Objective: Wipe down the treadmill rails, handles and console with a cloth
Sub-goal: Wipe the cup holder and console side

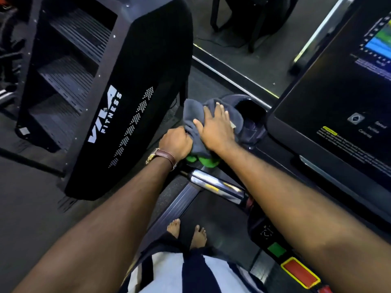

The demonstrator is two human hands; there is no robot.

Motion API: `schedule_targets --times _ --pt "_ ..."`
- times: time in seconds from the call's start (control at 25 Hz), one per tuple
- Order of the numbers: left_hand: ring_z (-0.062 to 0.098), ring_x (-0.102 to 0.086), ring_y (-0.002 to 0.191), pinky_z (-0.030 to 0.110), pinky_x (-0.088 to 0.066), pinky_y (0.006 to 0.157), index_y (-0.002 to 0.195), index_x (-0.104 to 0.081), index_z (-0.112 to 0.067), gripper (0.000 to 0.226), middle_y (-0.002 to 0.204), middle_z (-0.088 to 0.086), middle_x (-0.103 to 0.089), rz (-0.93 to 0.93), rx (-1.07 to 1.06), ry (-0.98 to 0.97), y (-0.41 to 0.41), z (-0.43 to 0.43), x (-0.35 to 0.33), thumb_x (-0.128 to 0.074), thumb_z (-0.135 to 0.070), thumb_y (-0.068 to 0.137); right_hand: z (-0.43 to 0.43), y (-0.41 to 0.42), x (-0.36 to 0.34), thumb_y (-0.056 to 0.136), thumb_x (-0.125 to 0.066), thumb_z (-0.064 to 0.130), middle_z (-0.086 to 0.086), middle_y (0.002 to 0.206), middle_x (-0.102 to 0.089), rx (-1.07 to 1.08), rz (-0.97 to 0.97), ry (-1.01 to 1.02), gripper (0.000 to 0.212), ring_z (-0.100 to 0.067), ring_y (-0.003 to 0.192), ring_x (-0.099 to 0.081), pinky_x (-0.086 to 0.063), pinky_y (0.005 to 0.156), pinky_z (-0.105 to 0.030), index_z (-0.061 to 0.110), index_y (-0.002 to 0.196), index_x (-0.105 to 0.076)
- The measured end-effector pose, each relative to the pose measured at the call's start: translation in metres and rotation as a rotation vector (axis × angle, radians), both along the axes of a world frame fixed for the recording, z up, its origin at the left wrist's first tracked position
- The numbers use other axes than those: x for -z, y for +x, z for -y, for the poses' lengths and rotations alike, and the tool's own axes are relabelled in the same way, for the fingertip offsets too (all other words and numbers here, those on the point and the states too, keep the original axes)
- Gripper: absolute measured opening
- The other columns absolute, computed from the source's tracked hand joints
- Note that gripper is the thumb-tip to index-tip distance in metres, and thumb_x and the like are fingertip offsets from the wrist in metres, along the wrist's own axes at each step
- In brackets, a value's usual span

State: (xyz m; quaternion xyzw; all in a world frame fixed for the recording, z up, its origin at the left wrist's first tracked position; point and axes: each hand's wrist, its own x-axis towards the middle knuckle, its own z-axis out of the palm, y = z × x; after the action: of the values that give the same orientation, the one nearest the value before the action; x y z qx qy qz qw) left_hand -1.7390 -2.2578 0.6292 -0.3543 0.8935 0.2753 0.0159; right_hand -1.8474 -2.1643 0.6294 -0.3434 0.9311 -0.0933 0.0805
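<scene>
Grey cloth (191,115) sits just left of centre in the head view, draped over the near-left corner of the treadmill's console, right beside the dark cup holder (250,112). From my remote seat I read this as a wipe of the spot where the handle meets the console.

The right hand (215,129) lies flat on top of the cloth, fingers straight and slightly spread, thumb out to the left. It presses rather than grips, which suits spreading pressure over a curved moulding. The left hand (175,142), a brown-strapped watch (164,157) at its wrist, is curled tight on the cloth's lower-left edge. Its fingers look bunched round the fabric, probably to stop it sliding while the other hand rubs. Whether they also wrap the handle underneath I cannot tell.

Below the cloth a green grip (203,162) peeks out, and the chrome handle (215,186) runs toward the lower right, uncovered. The console screen (338,85) fills the right side, lit at its upper corner. A black machine (127,92) with white lettering stands in the upper left. Bare feet (187,231) stand on the belt at lower centre, beside the side rail (179,199) — close enough, I judge, for both arms to reach forward without leaning.
</scene>
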Motion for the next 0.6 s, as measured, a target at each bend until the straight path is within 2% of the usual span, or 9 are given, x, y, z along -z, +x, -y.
schedule_targets --times 0.08,0.2,0.4,0.48,0.6 --pt "0.042 -0.059 0.100 0.041 -0.047 0.080 0.100 -0.061 -0.005 0.029 0.108 0.024 -0.064 -0.075 -0.008 0.043 -0.009 0.004 -0.001 -0.041 -0.024 0.093 -0.024 0.010 0.002 0.102 -0.031 0.051 -0.026 0.159 -0.017 0.050 -0.041 0.014 0.068 -0.039 0.148 -0.014 -0.011 0.122 -0.047 0.009 0.155 -0.021" --pt "0.043 -0.057 0.104 0.042 -0.045 0.084 0.102 -0.064 -0.002 0.037 0.110 0.025 -0.064 -0.164 -0.005 0.091 -0.042 0.003 -0.009 -0.038 -0.028 0.099 -0.011 -0.022 0.003 0.102 -0.024 0.054 -0.029 0.158 -0.017 0.167 -0.093 0.158 0.072 -0.040 0.149 -0.012 -0.005 0.122 -0.050 0.006 0.155 -0.018" --pt "0.043 -0.057 0.101 0.042 -0.044 0.080 0.100 -0.066 -0.008 0.048 0.106 0.022 -0.066 -0.237 0.005 0.108 -0.063 0.000 0.005 -0.034 -0.044 0.099 0.030 -0.093 -0.014 0.093 -0.037 0.065 -0.029 0.158 -0.015 0.575 0.135 0.141 0.088 -0.043 0.148 -0.006 0.001 0.120 -0.054 0.007 0.155 -0.017" --pt "0.043 -0.058 0.100 0.042 -0.045 0.080 0.101 -0.065 -0.006 0.053 0.105 0.023 -0.066 -0.220 0.011 0.073 -0.067 -0.001 0.010 -0.032 -0.048 0.099 0.029 -0.091 -0.011 0.092 -0.040 0.065 -0.028 0.158 -0.016 0.515 0.121 0.113 0.084 -0.042 0.148 -0.007 -0.001 0.121 -0.052 0.011 0.154 -0.024" --pt "0.044 -0.059 0.099 0.042 -0.045 0.081 0.103 -0.066 -0.004 0.061 0.104 0.026 -0.066 -0.228 0.020 0.056 -0.069 -0.002 0.009 -0.030 -0.053 0.098 0.019 -0.052 -0.014 0.100 -0.042 0.046 -0.025 0.158 -0.020 0.278 0.142 -0.006 0.060 -0.039 0.147 -0.015 -0.011 0.120 -0.047 0.012 0.149 -0.035"
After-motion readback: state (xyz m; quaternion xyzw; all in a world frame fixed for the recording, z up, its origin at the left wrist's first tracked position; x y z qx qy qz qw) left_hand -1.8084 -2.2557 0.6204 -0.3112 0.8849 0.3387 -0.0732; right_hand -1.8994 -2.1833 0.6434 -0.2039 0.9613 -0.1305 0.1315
